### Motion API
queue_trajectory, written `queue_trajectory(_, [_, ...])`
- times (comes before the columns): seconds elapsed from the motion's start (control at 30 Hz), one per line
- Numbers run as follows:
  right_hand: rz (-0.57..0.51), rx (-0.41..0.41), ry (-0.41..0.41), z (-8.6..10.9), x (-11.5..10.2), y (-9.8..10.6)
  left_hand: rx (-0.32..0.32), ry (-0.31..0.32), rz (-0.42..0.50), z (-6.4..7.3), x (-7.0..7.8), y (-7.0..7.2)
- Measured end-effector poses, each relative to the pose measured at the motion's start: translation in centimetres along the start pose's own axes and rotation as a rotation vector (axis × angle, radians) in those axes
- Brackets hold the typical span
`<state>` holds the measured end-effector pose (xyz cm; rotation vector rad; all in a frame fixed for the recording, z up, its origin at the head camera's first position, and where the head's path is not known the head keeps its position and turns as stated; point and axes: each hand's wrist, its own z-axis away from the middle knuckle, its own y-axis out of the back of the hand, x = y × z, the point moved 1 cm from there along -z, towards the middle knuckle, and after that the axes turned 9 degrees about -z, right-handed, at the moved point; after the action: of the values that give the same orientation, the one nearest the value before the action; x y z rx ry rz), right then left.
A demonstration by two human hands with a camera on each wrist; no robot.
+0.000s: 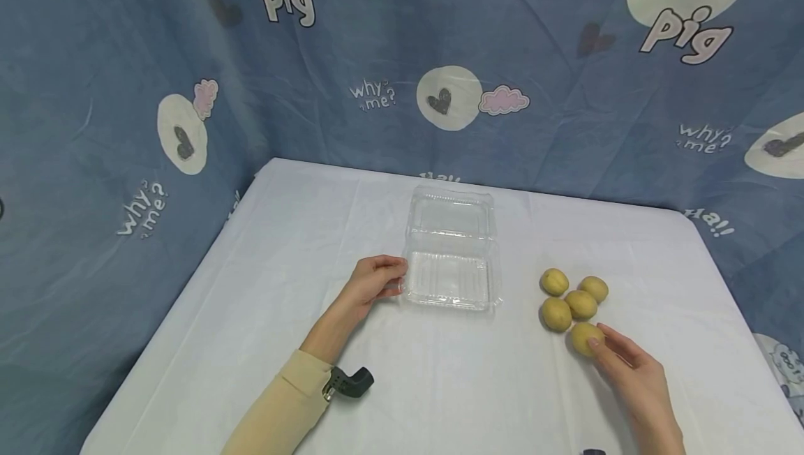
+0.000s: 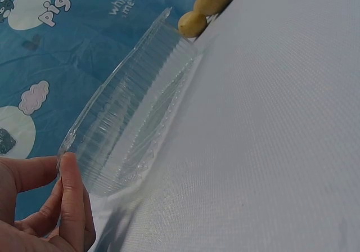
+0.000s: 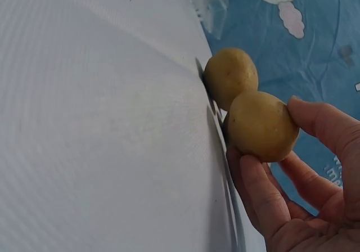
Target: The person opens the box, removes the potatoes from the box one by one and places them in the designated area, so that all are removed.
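A clear plastic clamshell container (image 1: 450, 277) lies with its lid (image 1: 453, 216) folded back toward the far side of the table. My left hand (image 1: 379, 278) pinches the rim at the container's left side, thumb and fingertips on the plastic in the left wrist view. To the right, my right hand (image 1: 634, 371) holds a yellow potato (image 3: 262, 126) between thumb and fingers. That potato is the nearest one of a small group. Just beyond it sit several other potatoes, among them one at the front left (image 1: 556, 315) and one at the back right (image 1: 593, 289).
A white cloth (image 1: 458, 378) covers the table. Behind and to the left hangs a blue printed curtain (image 1: 352, 43). A dark curved device (image 1: 352, 382) is fixed at my left sleeve, and a small dark piece (image 1: 593, 451) shows at the bottom edge.
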<state>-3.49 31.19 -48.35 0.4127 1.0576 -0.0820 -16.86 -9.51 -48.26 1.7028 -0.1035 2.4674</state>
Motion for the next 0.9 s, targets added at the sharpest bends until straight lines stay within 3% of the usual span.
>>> queue_trajectory(0.9, [0.088, 0.079, 0.031, -0.50, 0.02, -0.79, 0.000, 0.002, 0.007, -0.11, -0.10, 0.06])
